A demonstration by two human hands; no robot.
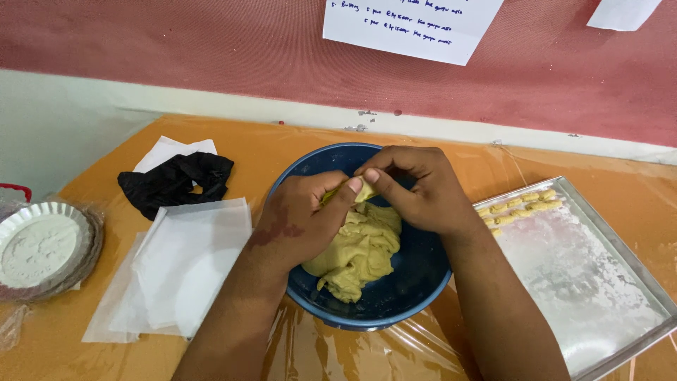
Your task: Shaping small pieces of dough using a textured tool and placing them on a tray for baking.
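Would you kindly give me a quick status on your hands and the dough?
Left hand and right hand both pinching a small piece off the dough over the blue bowl. Nothing in the way.

Tray's (638, 268) near corner beyond frame edge

My left hand (303, 215) and right hand (416, 190) sit close together over the blue bowl (395, 303). The metal tray (599, 282) blocks my right side. White papers (183, 268) and a black cloth (176, 182) lie on my left. Bare worktop (282, 144) stays open behind the bowl, up to the wall (211, 49).
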